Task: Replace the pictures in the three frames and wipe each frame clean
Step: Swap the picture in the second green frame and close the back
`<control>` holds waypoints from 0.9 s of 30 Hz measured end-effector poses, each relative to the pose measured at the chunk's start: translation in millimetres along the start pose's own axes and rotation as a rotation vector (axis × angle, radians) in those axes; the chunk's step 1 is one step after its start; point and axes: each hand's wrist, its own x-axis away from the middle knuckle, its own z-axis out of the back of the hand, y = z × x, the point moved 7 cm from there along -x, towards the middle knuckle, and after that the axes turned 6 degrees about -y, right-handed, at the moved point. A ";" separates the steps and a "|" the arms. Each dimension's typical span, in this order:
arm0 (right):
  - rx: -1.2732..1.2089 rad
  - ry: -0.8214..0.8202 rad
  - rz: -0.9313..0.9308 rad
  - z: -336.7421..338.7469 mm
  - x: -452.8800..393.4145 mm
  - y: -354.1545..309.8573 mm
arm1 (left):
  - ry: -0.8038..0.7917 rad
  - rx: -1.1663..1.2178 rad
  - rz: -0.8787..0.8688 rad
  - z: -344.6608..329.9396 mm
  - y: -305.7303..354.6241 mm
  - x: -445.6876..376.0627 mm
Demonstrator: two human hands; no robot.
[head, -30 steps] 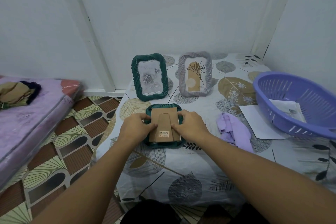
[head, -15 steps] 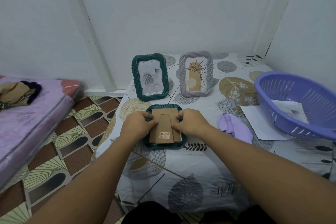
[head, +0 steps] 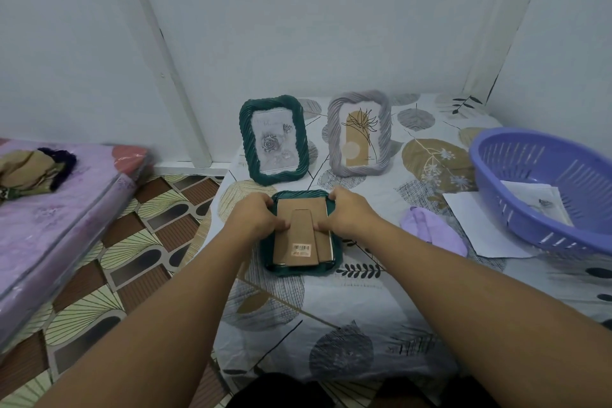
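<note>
Over the last second both hands have slid from the middle of the brown back (head: 299, 235) toward the far corners of the face-down green frame (head: 299, 267), which lies flat on the table (head: 347, 308) just in front of two standing frames. The left hand (head: 253, 217) and right hand (head: 349, 214) now curl fingers over the frame's far rim with thumbs pressing the back beside the stand. That looks like working the back loose or seated; I cannot tell which, and the cloth (head: 432, 232) lies untouched
</note>
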 end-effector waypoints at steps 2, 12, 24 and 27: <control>-0.042 -0.010 0.004 0.3 1.8 1.7 | -0.018 0.015 0.006 -1.2 -0.7 -1.6; -0.153 0.014 0.027 -4.0 4.7 8.2 | 0.021 0.095 0.016 -5.0 -10.8 -2.5; -0.226 0.027 0.004 -9.5 -1.9 16.5 | -0.007 0.137 0.028 -8.2 -9.6 -4.1; -0.259 0.029 -0.009 -11.7 -3.6 19.1 | -0.013 0.162 0.027 -7.8 -9.1 -3.1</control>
